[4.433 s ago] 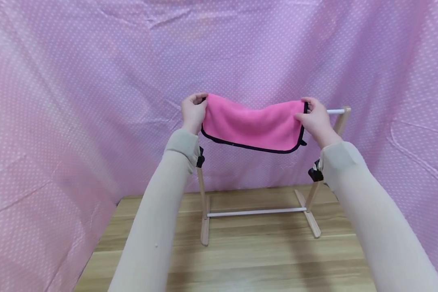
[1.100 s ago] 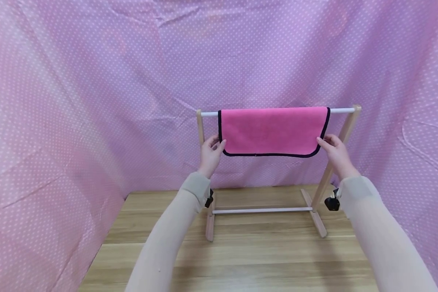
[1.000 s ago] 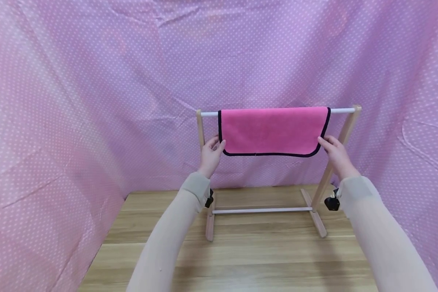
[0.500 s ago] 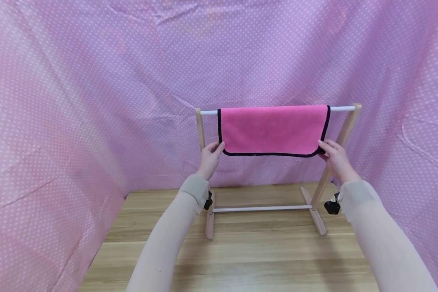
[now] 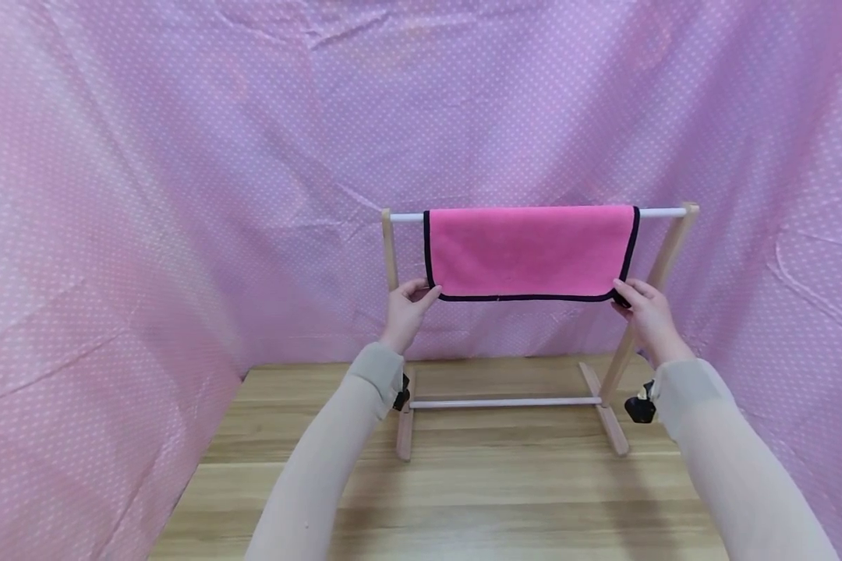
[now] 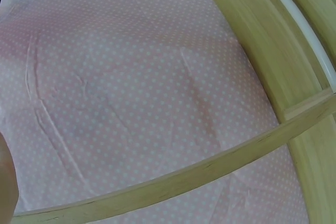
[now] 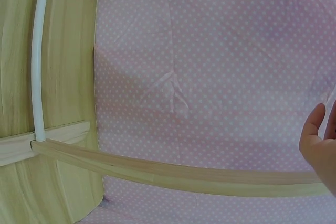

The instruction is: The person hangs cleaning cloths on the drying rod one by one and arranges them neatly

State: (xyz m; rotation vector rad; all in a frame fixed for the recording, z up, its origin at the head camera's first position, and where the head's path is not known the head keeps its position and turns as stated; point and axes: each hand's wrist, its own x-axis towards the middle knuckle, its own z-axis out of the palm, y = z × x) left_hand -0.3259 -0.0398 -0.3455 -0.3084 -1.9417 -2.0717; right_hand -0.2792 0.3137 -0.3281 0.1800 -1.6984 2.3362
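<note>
A pink towel (image 5: pixel 529 253) with black edging hangs folded over the top white bar (image 5: pixel 663 213) of a wooden rack, its front flap smooth and nearly level. At its lower left corner, my left hand (image 5: pixel 403 315) pinches the edge between thumb and fingers. My right hand (image 5: pixel 651 315) pinches the lower right corner, where a small black piece shows by the fingers. In the left wrist view only a sliver of the hand (image 6: pixel 6 182) appears at the left edge. The right wrist view has part of the hand (image 7: pixel 319 148) at its right edge, the towel almost out of frame.
The rack's wooden side posts (image 5: pixel 666 249) stand on feet (image 5: pixel 609 425) joined by a lower white bar (image 5: pixel 505 403). Under it is a wood-grain tabletop (image 5: pixel 505 499). Pink polka-dot cloth (image 5: pixel 421 101) surrounds the back and sides.
About four seconds ago both hands held the towel up by its top edge in front of the bar. Now it drapes over the bar, and over the last second the hands slid down to its lower corners.
</note>
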